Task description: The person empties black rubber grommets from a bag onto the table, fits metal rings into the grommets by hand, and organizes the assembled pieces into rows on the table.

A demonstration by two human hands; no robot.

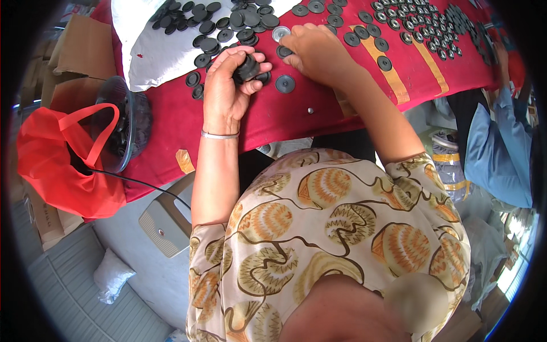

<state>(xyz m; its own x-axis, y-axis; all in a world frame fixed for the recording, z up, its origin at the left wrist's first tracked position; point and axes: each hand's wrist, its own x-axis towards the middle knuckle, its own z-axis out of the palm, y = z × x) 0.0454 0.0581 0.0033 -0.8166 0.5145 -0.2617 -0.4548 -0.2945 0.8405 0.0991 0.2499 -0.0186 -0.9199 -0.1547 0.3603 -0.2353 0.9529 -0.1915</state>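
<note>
My left hand [225,85], palm up with curled fingers, holds a small stack of black round caps [247,68] above the red-covered table. My right hand [320,52] reaches down to its right, fingers bent. Its fingertips meet the edge of a cap with a silvery face [280,33]; whether anything is pinched under them is hidden. A black cap [283,52] lies between its thumb and index finger. Just nearer to me, a single flat black cap [285,84] rests on the cloth.
Loose black caps [245,20] pile on a white sheet [162,65] at the back left. Rows of metal-centred caps [424,25] spread to the right. A red bag [62,159] and a clear tub [142,122] stand left. Another person's blue-clothed leg [496,154] shows at right.
</note>
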